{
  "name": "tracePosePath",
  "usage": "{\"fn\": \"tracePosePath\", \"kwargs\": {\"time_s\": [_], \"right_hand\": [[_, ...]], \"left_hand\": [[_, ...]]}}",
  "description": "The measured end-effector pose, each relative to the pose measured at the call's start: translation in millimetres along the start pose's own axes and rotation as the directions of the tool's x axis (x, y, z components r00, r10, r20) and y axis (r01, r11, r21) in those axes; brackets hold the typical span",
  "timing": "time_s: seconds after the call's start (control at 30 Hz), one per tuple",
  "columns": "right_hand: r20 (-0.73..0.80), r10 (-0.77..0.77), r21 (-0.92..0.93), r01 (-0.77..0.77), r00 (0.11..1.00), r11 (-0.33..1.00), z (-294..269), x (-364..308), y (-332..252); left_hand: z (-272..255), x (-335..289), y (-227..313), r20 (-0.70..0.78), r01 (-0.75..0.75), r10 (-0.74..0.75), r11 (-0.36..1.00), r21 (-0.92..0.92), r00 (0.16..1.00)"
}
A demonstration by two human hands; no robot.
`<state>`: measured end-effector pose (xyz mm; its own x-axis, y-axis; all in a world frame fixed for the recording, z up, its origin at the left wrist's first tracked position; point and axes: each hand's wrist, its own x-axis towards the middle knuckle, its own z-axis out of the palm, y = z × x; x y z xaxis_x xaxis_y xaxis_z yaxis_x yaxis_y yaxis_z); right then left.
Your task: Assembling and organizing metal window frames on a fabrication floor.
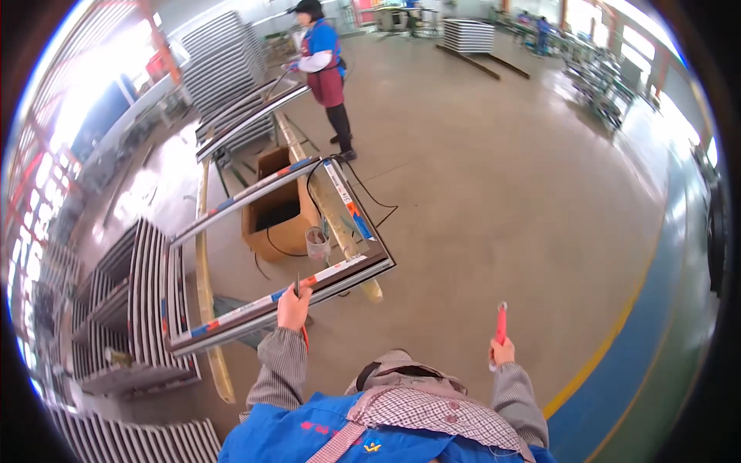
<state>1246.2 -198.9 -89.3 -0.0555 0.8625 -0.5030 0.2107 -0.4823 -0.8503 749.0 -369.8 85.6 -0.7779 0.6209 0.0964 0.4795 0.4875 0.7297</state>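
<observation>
Right hand (502, 353) clenched a red-handled tool (502, 324), left hand (292, 311) held a dark tool (298, 285) in curled fingers by the rectangular frame (359, 272)!

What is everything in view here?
Taped frame: one, brown and silver, front left
Second frame: one, silver, before person
Beams: two, yellowish, under taped frame
Cardboard box: one, brown, between beams
Cup: one, clear, beside box
Cables: uncountable, black, near box
Person: one, blue and maroon, beyond taped frame
Tall stack: one, grey, left of person
Stacked frames: several, grey, far left
Slim tool: one, dark, left hand
Handled tool: one, red, right hand
Left hand: one, grey sleeve, at taped frame
Right hand: one, grey sleeve, right foreground
</observation>
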Motion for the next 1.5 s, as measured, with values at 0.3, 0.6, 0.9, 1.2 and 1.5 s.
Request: {"fn": "tracePosePath", "kwargs": {"time_s": [0.3, 0.6, 0.9, 1.2, 1.5], "right_hand": [[0.044, 0.062, -0.045, -0.06, 0.997, 0.997, -24.8, 176.9, -84.9], [-0.164, 0.224, -0.29, -0.264, 0.961, 0.92, -176.1, 386.0, -121.0], [0.176, 0.132, -0.41, -0.05, 0.976, 0.911, -27.4, 652.2, -224.6], [0.437, -0.139, -0.284, 0.283, 0.889, 0.916, 161.7, 841.1, -462.3], [0.709, -0.076, -0.312, 0.408, 0.701, 0.858, 385.9, 862.8, -557.9]], "left_hand": [[91.6, 75.1, 79.0, 0.156, 0.311, -0.316, 0.531, -0.788, 0.936], [220.2, 236.8, 180.9, 0.133, 0.264, -0.448, 0.245, -0.933, 0.884], [254.6, 351.5, 142.3, -0.186, 0.059, -0.745, 0.289, -0.955, 0.641], [276.5, 446.7, 80.9, -0.474, -0.019, -0.866, 0.477, -0.878, 0.157], [271.8, 519.5, 35.7, -0.335, 0.009, -0.94, 0.336, -0.942, 0.068]]}}
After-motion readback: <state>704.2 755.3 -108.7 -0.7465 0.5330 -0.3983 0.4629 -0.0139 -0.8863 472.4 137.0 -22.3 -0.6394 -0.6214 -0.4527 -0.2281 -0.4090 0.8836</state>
